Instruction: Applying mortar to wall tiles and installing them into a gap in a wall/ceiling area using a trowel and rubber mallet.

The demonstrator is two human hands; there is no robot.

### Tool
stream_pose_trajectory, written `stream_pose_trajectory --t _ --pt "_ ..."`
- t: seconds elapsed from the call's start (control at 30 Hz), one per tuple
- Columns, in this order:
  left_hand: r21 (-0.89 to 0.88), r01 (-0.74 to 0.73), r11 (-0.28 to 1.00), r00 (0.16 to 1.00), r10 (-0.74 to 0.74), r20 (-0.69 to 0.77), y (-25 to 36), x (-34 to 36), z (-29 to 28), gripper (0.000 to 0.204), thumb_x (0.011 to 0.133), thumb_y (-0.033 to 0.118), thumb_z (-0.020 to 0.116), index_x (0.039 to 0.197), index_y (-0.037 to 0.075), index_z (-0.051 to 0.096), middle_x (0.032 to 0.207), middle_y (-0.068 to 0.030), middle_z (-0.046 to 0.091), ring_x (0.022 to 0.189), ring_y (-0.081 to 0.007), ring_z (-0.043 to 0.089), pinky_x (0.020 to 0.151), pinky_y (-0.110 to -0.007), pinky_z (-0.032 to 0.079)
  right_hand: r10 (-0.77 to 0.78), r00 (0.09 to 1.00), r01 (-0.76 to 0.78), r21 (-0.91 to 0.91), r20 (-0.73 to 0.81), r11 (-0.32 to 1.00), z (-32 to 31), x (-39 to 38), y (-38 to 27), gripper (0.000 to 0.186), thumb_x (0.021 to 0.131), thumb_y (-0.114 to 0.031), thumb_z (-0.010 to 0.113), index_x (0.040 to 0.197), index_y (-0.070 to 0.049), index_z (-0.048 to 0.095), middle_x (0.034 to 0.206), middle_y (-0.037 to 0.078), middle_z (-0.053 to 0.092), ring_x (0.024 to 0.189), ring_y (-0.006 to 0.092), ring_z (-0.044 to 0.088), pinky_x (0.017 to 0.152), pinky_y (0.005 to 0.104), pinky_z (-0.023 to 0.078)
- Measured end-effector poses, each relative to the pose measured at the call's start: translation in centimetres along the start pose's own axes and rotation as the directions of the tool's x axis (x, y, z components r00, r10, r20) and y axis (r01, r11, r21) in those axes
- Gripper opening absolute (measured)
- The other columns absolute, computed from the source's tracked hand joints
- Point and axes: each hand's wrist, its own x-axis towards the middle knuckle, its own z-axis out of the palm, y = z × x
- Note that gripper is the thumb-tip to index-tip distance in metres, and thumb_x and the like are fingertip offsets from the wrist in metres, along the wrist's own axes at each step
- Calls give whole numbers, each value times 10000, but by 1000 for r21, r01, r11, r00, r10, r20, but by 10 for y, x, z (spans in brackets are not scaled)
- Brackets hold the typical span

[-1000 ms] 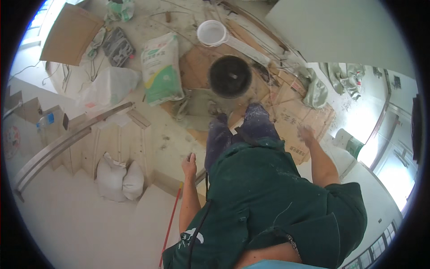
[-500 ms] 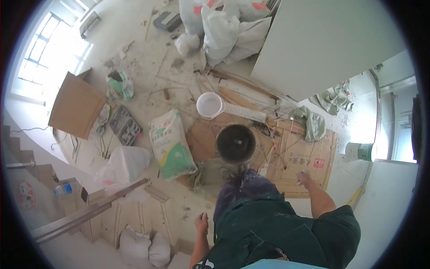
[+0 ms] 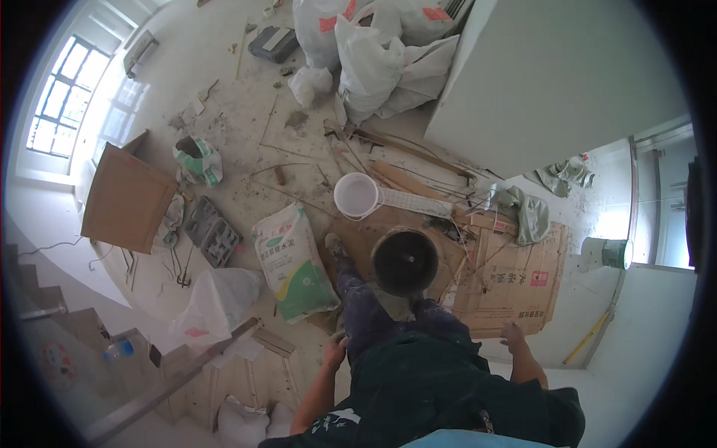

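My left hand [image 3: 334,349] hangs beside my left thigh, its fingers curled and no object showing in it. On the other side, my right hand [image 3: 513,335] is held out past the lower edge of a flattened cardboard sheet [image 3: 508,280], fingers apart and holding nothing. A black bucket [image 3: 405,261] with dark insides stands in front of my legs; something small and pale shows in its middle. Just beyond it is a white bucket [image 3: 356,196]. A full white, green and yellow cement bag [image 3: 293,261] lies to the left of my forward left foot [image 3: 334,244].
Left are an open tool case [image 3: 212,230], a cardboard box [image 3: 130,198] and a stair handrail [image 3: 175,377]. Stuffed white sacks [image 3: 366,63] stand at the back, near a large pale panel [image 3: 560,82]. Wood strips [image 3: 407,153] litter the floor. A green-and-white bucket [image 3: 606,253] lies at right.
My left foot has stepped forward beside the cement bag. My left hand has come in against my thigh; my right hand has shifted a little toward my body. The view has turned slightly.
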Motion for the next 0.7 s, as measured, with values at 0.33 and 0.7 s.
stream_pose_trajectory --t 0.33,0.7 --pt "66 64 996 985 -74 155 9 110 -187 356 900 216 488 1159 4 609 1108 -237 627 1059 -366 595 904 -403 449 83 996 -87 -183 -29 979 163 -96 -66 348 878 -376 611 1031 -73 534 842 95 591 715 219 595 577 364 490" --pt "-176 336 925 941 -338 18 63 171 -337 417 906 299 562 1146 -37 621 909 -118 674 818 -200 629 728 -323 486 144 966 -123 -107 213 987 366 -147 -211 310 900 -376 583 1025 -102 507 922 62 552 817 203 580 691 409 482"
